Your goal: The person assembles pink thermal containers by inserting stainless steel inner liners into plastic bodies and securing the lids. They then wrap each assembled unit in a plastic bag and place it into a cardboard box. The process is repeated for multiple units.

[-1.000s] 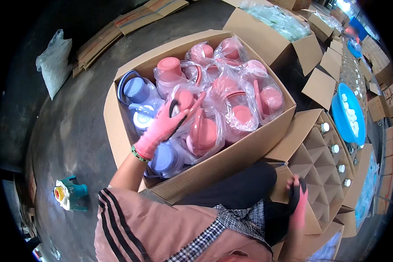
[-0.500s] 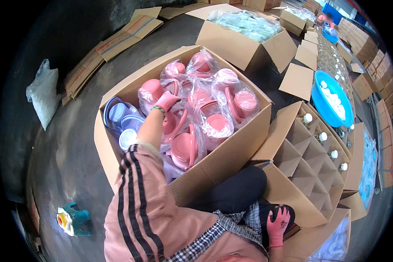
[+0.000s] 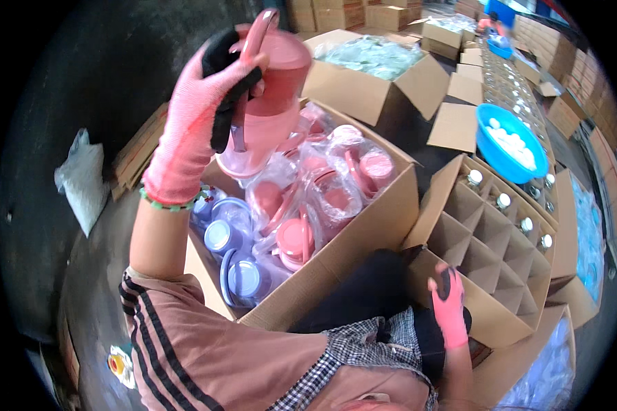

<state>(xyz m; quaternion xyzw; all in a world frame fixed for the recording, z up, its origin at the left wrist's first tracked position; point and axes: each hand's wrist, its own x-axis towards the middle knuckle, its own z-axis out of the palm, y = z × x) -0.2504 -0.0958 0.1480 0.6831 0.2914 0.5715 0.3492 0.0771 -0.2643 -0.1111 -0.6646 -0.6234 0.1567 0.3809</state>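
Observation:
My left hand (image 3: 197, 113), in a pink glove with black palm and fingers, is closed around the handle of a pink lidded jug (image 3: 275, 92). It holds the jug up over a large cardboard box (image 3: 367, 222). Inside that box lie pink jugs (image 3: 295, 240) in clear plastic wrapping, with purple jugs (image 3: 248, 279) along the near left side. My right hand (image 3: 450, 308), gloved alike, is raised just above my knee beside a divided carton (image 3: 498, 316). Its fingers are apart and nothing shows in them.
Glass bottles with white caps (image 3: 504, 201) stand in some of the divided carton's cells. Beyond it is a blue basin (image 3: 484, 147) of white caps. An open box of greenish wrapped goods (image 3: 370, 56) stands behind. A white sack (image 3: 86, 181) lies left; another person (image 3: 490, 26) sits far off.
My left hand has lifted the pink jug up and out of the box's contents. My right hand has risen off my knee. The whole view has shifted slightly.

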